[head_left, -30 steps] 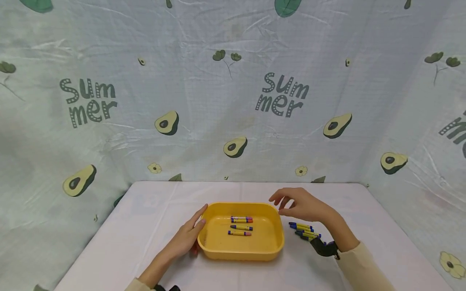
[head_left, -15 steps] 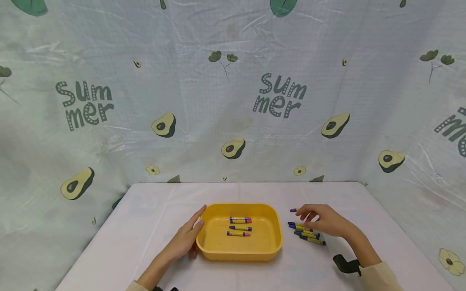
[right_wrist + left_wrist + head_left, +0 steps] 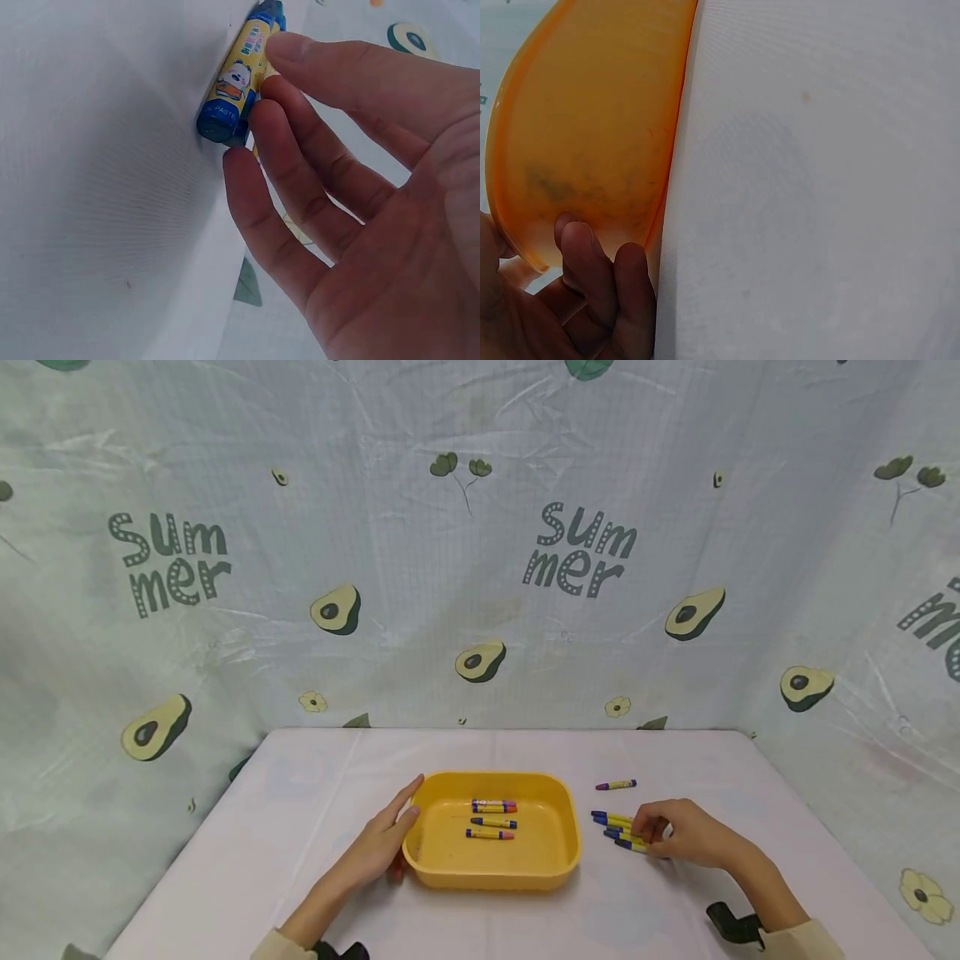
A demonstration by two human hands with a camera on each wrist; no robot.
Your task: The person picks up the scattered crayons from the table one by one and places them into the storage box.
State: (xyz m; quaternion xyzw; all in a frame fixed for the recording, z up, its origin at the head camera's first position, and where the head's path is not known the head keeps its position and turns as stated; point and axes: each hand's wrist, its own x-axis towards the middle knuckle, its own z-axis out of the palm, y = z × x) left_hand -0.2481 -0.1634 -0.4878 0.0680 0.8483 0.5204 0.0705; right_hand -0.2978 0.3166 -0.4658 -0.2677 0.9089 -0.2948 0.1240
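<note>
My left hand (image 3: 377, 852) holds the left end of a yellow plastic tray (image 3: 487, 867). In the left wrist view its fingers curl against the tray's outer wall (image 3: 592, 90), the thumb near the rim. Several oil pastels (image 3: 492, 822) lie inside the tray. Right of it, my right hand (image 3: 690, 833) is low over a small group of blue-ended oil pastels (image 3: 613, 817). The right wrist view shows the thumb and bent fingers around the end of a yellow-and-blue oil pastel (image 3: 234, 79) lying on the table; no firm pinch is visible.
A purple-tipped oil pastel (image 3: 617, 785) lies alone behind the group. White cloth covers the table (image 3: 337, 760), and a printed avocado curtain (image 3: 420, 568) hangs behind and at the sides.
My right hand has moved from the tray's right rim rightward and down to the group of oil pastels. The purple-tipped one is now uncovered. My left hand stays on the tray.
</note>
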